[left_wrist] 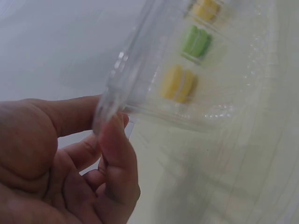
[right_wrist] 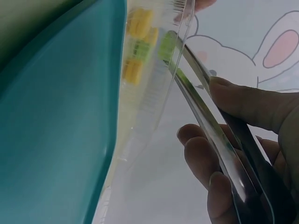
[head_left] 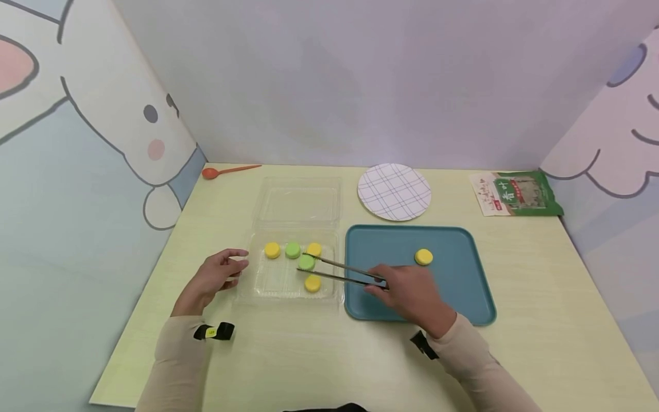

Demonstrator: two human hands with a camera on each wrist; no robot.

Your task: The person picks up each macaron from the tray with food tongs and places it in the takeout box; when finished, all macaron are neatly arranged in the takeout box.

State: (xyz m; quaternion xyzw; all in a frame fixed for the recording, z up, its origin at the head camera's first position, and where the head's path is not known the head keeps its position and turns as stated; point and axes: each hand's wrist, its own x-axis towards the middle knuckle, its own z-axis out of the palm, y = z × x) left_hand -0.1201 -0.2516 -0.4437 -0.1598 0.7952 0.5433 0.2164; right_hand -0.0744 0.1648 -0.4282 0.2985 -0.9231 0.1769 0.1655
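My right hand (head_left: 412, 292) grips metal tongs (head_left: 350, 273), whose tips lie on either side of a green macaron (head_left: 306, 262) over the clear plastic box (head_left: 278, 289). Another green macaron (head_left: 292, 250) sits in the box, between a yellow macaron (head_left: 272, 250) on its left and a second yellow one (head_left: 314, 249) on its right. Nearer the front is a third yellow macaron (head_left: 312, 283). My left hand (left_wrist: 93, 154) pinches the box's left rim between thumb and finger. On the blue tray (head_left: 376, 240) at right lies a single yellow macaron (head_left: 424, 257).
The box's open lid (head_left: 298, 203) lies flat behind it. Further back are a checked round plate (head_left: 394, 192), a red spoon (head_left: 226, 171) at the left and a green-and-white food packet (head_left: 517, 194) at the right. Walls bound the table behind and at both sides.
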